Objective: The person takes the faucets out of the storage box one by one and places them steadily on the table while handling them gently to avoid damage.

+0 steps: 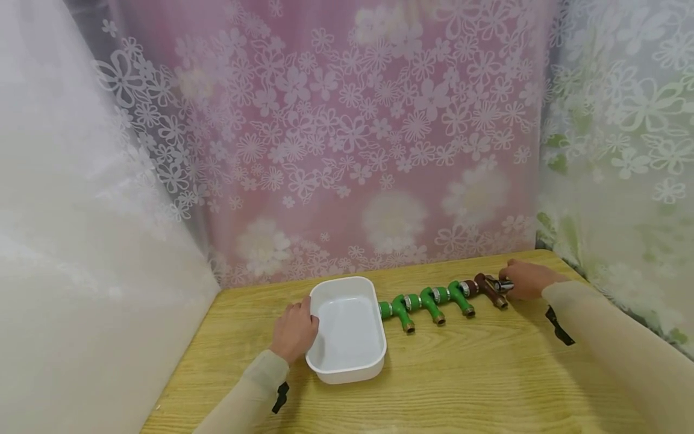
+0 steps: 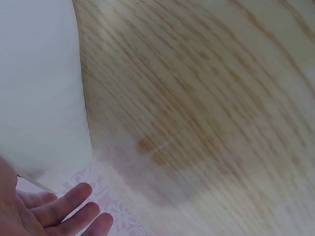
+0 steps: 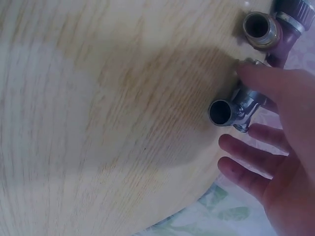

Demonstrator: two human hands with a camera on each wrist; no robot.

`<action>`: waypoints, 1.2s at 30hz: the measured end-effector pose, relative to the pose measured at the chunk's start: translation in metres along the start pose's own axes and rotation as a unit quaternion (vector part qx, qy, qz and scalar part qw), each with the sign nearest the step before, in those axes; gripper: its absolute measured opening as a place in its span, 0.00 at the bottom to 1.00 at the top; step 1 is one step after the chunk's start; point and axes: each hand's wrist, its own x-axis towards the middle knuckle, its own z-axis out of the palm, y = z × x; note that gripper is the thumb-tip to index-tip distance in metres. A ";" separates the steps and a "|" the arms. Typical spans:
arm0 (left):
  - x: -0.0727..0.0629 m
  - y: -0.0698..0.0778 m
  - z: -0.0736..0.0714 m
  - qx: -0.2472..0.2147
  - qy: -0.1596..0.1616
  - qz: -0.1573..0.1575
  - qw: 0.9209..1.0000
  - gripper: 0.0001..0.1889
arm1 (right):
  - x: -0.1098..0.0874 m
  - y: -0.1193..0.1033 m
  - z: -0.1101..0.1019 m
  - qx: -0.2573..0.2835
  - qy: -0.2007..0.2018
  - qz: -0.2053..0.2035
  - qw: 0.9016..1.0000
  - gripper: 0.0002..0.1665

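A white rectangular plastic basin (image 1: 349, 331) stands on the table, its inside bare. My left hand (image 1: 295, 328) grips the basin's left rim, thumb on the inner side; in the left wrist view the fingers (image 2: 74, 196) show beside the outer wall. At the right, my right hand (image 1: 531, 280) pinches a chrome faucet (image 3: 246, 103) between thumb and index finger, the other fingers spread apart. The chrome faucet is at the right end of a row, beside a brown faucet (image 1: 490, 291). Three green faucets (image 1: 432, 306) continue the row leftward to the basin's right side.
The wood-grain table (image 1: 461, 386) spans the space under both hands. Behind it hangs a pink flowered curtain (image 1: 374, 150). A pale sheet (image 1: 97, 211) rises along the left side, and a white and green flowered curtain (image 1: 623, 181) along the right.
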 end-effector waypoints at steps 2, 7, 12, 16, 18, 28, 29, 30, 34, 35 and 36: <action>0.000 0.000 0.000 0.001 0.000 -0.001 1.000 0.26 | 0.000 -0.001 0.000 0.006 -0.002 -0.003 1.000 0.24; -0.001 0.000 -0.001 0.001 -0.004 -0.001 1.000 0.26 | 0.001 -0.002 0.001 0.018 0.006 -0.020 1.000 0.24; -0.002 -0.001 -0.001 -0.001 -0.004 0.006 1.000 0.26 | 0.004 -0.002 0.004 0.024 0.019 -0.032 0.999 0.22; -0.003 -0.002 -0.001 0.008 -0.009 -0.002 1.000 0.26 | 0.006 -0.002 0.005 0.029 0.022 -0.042 0.998 0.21; -0.003 -0.002 -0.001 0.011 -0.011 -0.005 1.000 0.26 | 0.006 -0.002 0.006 0.030 0.025 -0.044 0.998 0.20; 0.000 0.001 -0.002 0.011 -0.004 0.000 1.000 0.25 | -0.001 0.001 0.005 0.051 0.040 -0.037 0.997 0.21; 0.001 0.001 -0.002 0.011 -0.003 0.001 1.000 0.25 | -0.002 0.001 0.005 0.053 0.042 -0.037 0.997 0.22; 0.001 0.001 -0.002 0.011 -0.002 0.002 1.000 0.25 | -0.003 0.001 0.005 0.056 0.042 -0.036 0.997 0.23; -0.001 -0.001 -0.002 0.004 -0.002 0.007 1.000 0.25 | -0.006 -0.001 0.005 0.057 0.035 -0.026 0.997 0.27; -0.002 -0.002 -0.002 0.002 -0.003 0.008 1.000 0.25 | -0.006 -0.001 0.005 0.056 0.032 -0.023 0.998 0.28; -0.003 -0.002 -0.001 0.000 -0.004 0.010 1.000 0.25 | -0.007 -0.003 0.005 0.054 0.030 -0.022 0.998 0.28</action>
